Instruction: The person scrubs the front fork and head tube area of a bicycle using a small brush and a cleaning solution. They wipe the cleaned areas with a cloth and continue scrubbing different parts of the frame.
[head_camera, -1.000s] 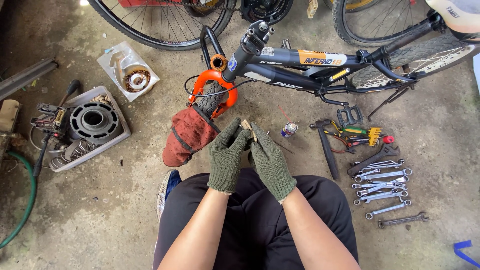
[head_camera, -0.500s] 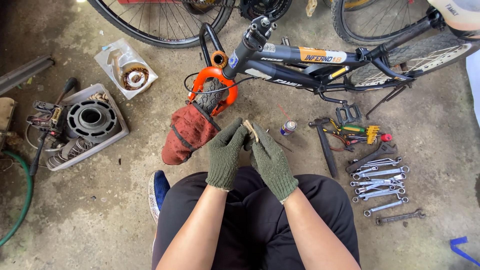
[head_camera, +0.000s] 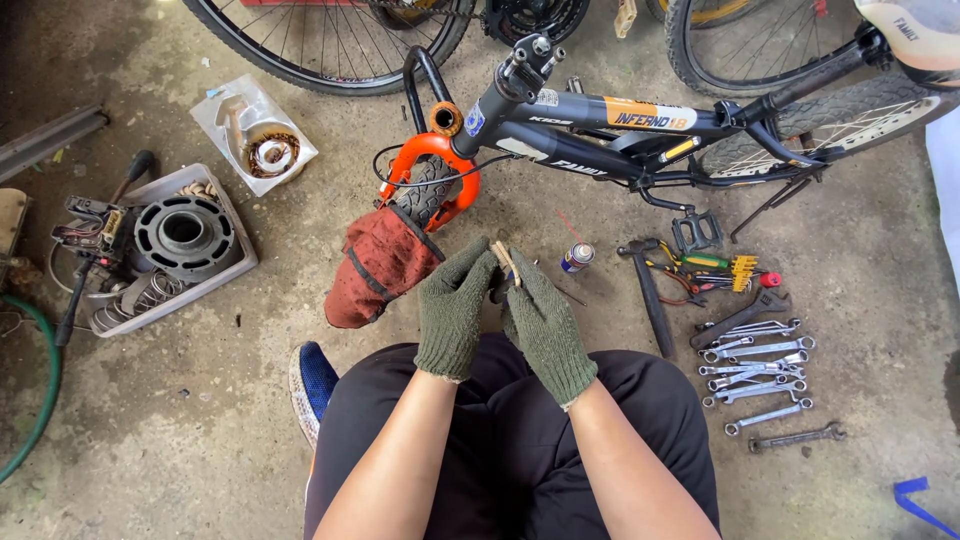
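Both my hands wear green knit gloves and meet in front of my knees. My left hand and my right hand pinch a small tan, stick-like piece between their fingertips. A small dark part shows between the two palms, too hidden to name. Just beyond my hands a small dark bicycle frame with an orange front fork lies on the concrete floor. A rust-red cloth bag rests against the fork.
A small spray can and a hammer lie right of my hands, then pliers and a row of several wrenches. At left stand a tray with a round metal part and a green hose.
My hands have stayed together on the small piece, with only a slight shift of fingers. The view has drifted a little; nothing on the floor has moved.
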